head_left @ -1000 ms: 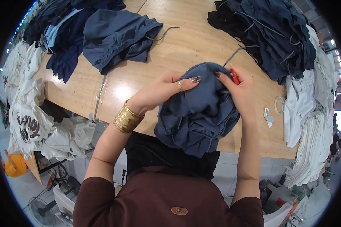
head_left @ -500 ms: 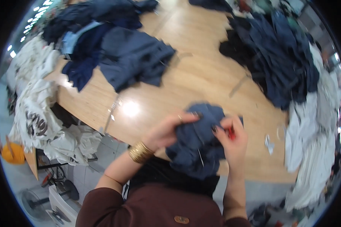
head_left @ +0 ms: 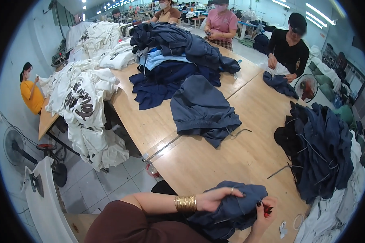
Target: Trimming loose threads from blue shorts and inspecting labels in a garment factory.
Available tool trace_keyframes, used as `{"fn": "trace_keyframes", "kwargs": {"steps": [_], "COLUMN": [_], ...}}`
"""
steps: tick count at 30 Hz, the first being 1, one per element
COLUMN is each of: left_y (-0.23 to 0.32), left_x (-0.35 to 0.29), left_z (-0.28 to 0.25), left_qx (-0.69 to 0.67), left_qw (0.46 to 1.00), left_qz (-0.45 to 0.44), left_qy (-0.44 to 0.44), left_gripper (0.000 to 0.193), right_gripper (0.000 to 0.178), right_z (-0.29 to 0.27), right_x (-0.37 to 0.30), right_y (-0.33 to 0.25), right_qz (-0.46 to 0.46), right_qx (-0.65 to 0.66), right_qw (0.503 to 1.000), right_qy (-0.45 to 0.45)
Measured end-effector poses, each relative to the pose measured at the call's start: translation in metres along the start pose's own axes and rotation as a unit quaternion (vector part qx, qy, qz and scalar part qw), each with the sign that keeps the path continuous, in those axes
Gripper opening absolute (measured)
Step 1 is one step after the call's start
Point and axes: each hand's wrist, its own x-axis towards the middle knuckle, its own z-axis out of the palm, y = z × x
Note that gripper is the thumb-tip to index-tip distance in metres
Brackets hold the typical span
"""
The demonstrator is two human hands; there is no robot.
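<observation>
A crumpled dark blue garment (head_left: 241, 208) lies gathered at the near edge of the table, against my body. My left hand (head_left: 221, 199) grips its upper left part, thumb on top of the cloth; a gold bracelet circles that wrist. At the garment's right edge, my right hand (head_left: 264, 214) pinches the cloth between thumb and fingers. Tucked in the same hand is a small red thing (head_left: 267, 211), mostly hidden by the fingers, its kind unclear. Beyond them, a dark blue garment with a drawcord (head_left: 205, 111) is spread on the tabletop.
A heap of dark blue garments (head_left: 322, 152) with cords lies at right, a taller blue pile (head_left: 170, 44) at the back. White printed garments (head_left: 85, 101) hang off the left side. Several co-workers stand around; one in black (head_left: 288, 52) handles cloth beside a fan (head_left: 306, 88).
My view has swung up and to the left, bringing the room and co-workers in. Both hands stay on the same garment, now lower and further right in the picture.
</observation>
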Motion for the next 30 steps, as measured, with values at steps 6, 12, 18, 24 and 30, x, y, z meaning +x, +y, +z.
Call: {"fn": "trace_keyframes", "kwargs": {"steps": [6,12,18,24,30], "left_y": [-0.013,-0.001,-0.015,-0.035,-0.022], "left_x": [0.007,0.018,0.031,0.041,0.03], "left_z": [-0.007,0.008,-0.001,-0.008,-0.005], "left_qx": [0.007,0.196,0.242,0.455,0.388], "left_qw": [1.0,0.971,0.946,0.831,0.892], "left_qz": [-0.022,0.137,0.204,0.308,0.227], "left_qy": [-0.018,0.019,0.069,0.083,-0.044], "left_gripper": [0.025,0.04,0.027,0.05,0.055], "right_gripper": [0.01,0.007,0.024,0.022,0.017], "right_z": [-0.021,-0.028,-0.045,-0.011,-0.011], "right_x": [-0.006,-0.015,-0.021,-0.026,-0.022], "right_y": [-0.007,-0.004,0.016,-0.012,-0.005], "right_qz": [0.023,0.006,-0.046,-0.096,-0.159], "right_qx": [0.006,-0.136,-0.243,-0.255,-0.241], "right_qw": [0.999,0.99,0.969,0.962,0.957], "right_qy": [-0.024,-0.017,-0.02,-0.013,-0.036]}}
